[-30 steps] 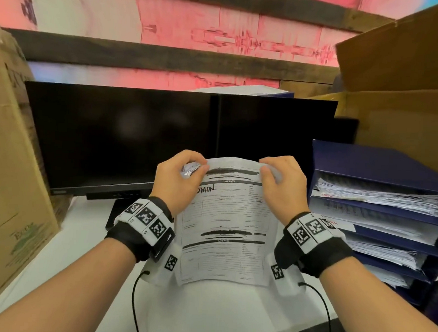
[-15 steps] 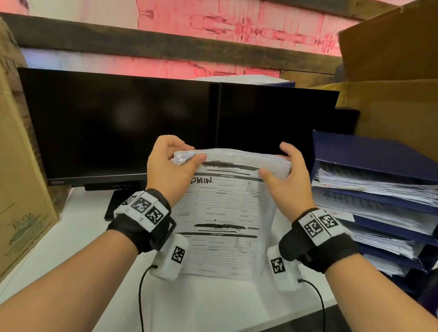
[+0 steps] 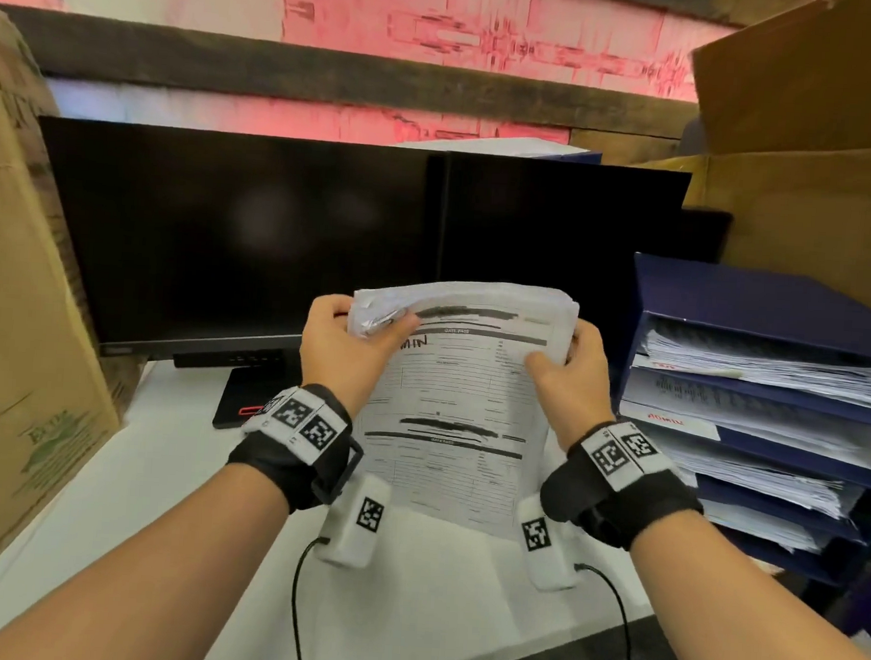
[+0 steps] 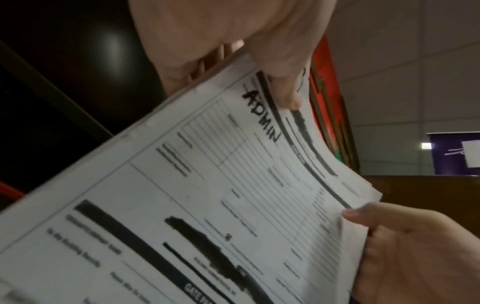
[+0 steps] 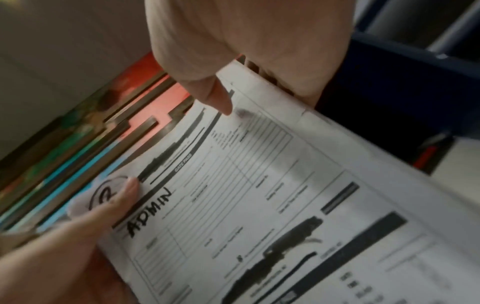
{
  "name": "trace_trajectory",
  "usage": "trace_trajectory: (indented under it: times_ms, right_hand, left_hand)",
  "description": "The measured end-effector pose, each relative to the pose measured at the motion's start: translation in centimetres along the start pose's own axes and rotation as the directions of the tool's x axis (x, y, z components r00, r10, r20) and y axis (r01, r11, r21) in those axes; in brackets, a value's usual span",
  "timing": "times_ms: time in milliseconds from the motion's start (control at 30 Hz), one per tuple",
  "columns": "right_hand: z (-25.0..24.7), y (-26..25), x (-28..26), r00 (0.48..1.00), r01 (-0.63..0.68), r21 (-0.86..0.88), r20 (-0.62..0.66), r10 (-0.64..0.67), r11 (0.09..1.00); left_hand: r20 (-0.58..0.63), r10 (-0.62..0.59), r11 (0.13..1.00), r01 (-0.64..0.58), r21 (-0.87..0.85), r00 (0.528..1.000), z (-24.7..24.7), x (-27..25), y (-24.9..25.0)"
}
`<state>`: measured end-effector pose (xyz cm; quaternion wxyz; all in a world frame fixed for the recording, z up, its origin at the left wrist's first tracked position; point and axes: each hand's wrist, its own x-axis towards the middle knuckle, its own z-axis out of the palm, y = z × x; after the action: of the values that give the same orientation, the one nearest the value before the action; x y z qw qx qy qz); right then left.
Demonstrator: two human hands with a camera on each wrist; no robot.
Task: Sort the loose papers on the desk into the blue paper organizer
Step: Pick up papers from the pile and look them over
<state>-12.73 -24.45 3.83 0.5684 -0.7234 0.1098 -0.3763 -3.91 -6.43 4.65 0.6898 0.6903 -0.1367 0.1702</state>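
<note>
I hold a stack of printed forms upright above the desk, the top sheet hand-marked "ADMIN". My left hand pinches its upper left corner, thumb on the front, fingers behind. My right hand pinches the upper right edge the same way. The top edge of the stack bends back toward the monitor. The blue paper organizer stands to the right of the stack, its several trays filled with paper; one tray bears a red-lettered label.
A black monitor stands right behind the papers, its base on the white desk. Cardboard boxes stand at the left and above the organizer. The desk's front edge runs near my forearms.
Both hands have raised the stack a little and tipped it to the right, toward the organizer. The grips have shifted slightly along the top edge, which now curls back more.
</note>
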Motion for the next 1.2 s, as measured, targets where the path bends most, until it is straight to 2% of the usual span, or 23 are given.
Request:
trace_trajectory:
  times_ms: [100,167,233,300,333,433,500,633,700,767,833,1067,1133,1200]
  right_hand:
    - [0.7,0.0,-0.4,0.999,0.015,0.004,0.044,-0.015,1.0]
    - [1.3,-0.2,-0.7,0.994,0.074,-0.018,0.083,-0.072,0.997]
    - [1.3,-0.3,-0.8,0.993,0.108,0.012,0.055,-0.108,0.994]
    - [0.8,-0.1,-0.7,0.996,0.085,0.072,0.02,-0.086,0.994]
    - [0.7,0.0,-0.7,0.998,0.052,0.087,0.034,-0.056,0.995]
    - [1.6,-0.1,-1.2,0.995,-0.001,-0.032,0.099,0.004,0.999]
    - [2.3,-0.4,-1.3,0.998,0.035,-0.061,0.05,-0.032,0.997]
    - [1.6,-0.8,-0.6,0.999,0.044,0.039,0.003,-0.044,0.998]
    - [1.1,-0.5,-0.7,0.999,0.039,0.063,0.001,-0.039,0.997]
    - [0.9,-0.1,-0.9,0.999,0.038,0.077,-0.01,-0.037,0.996]
    - [0.9,0.1,-1.1,0.998,0.062,0.092,-0.025,-0.06,0.994]
    - [0.8,0.2,-0.7,1.0,0.012,0.064,0.018,-0.013,0.998]
    - [0.5,0.6,-0.3,1.0,0.004,0.089,-0.008,-0.003,0.996]
    - [0.3,0.9,-0.1,1.0,-0.008,0.103,-0.011,0.01,0.995]
  left_hand:
    - [0.076,-0.031,0.999,0.034,-0.036,0.997,0.8,-0.2,-0.6]
    - [0.094,-0.003,0.999,0.007,-0.051,0.996,1.4,-0.7,0.0]
    - [0.074,0.047,0.997,-0.042,-0.07,0.996,1.4,-0.6,0.2]
    - [0.059,0.073,0.995,-0.069,-0.078,0.996,1.1,-0.1,-0.1]
    - [0.09,0.077,0.995,-0.071,-0.071,0.993,1.0,0.1,-0.5]
    - [0.205,0.09,0.996,-0.092,-0.004,0.975,1.6,-0.9,-0.8]
    - [0.19,0.13,0.991,-0.132,-0.005,0.973,2.2,-1.8,-0.2]
    - [0.091,0.192,0.981,-0.191,-0.021,0.977,1.3,-1.0,1.0]
    - [0.146,0.253,0.961,-0.266,0.079,0.956,0.6,-0.7,0.7]
    - [0.224,0.349,0.887,-0.398,0.233,0.91,0.2,-1.0,0.5]
    - [0.244,0.405,0.838,-0.464,0.286,0.881,-0.1,-0.9,0.2]
    - [0.161,0.348,0.886,-0.38,0.264,0.923,-0.5,0.2,0.7]
    - [0.094,0.27,0.941,-0.284,0.186,0.958,-0.6,0.6,0.3]
    - [0.077,0.113,0.993,-0.116,0.03,0.991,-0.8,1.0,-0.5]
